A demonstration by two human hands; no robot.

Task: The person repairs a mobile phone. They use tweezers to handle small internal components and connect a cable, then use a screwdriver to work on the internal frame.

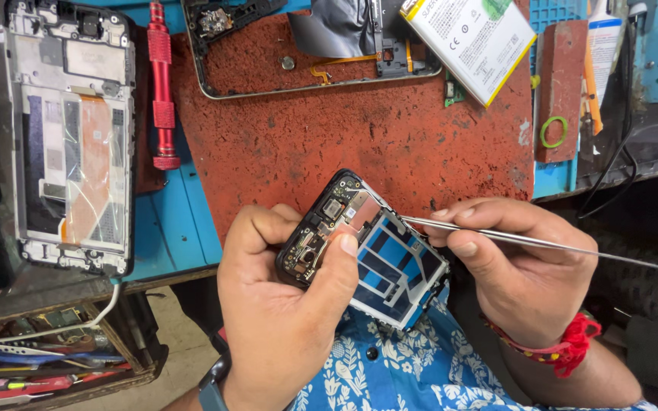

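Your left hand [279,312] is wrapped around the opened black phone frame with blue inner panels [363,251], thumb pressed on its top; it sits above your lap, off the bench edge. Your right hand [515,266] pinches thin steel tweezers [527,240], tip at the frame's right edge. On the bench, left to right: stripped grey phone chassis [70,137], red metal screwdriver [161,84], worn rust-red work mat [344,144] with open room mid-mat, white rectangular battery [470,38]. Tool drawer [47,358] open lower left.
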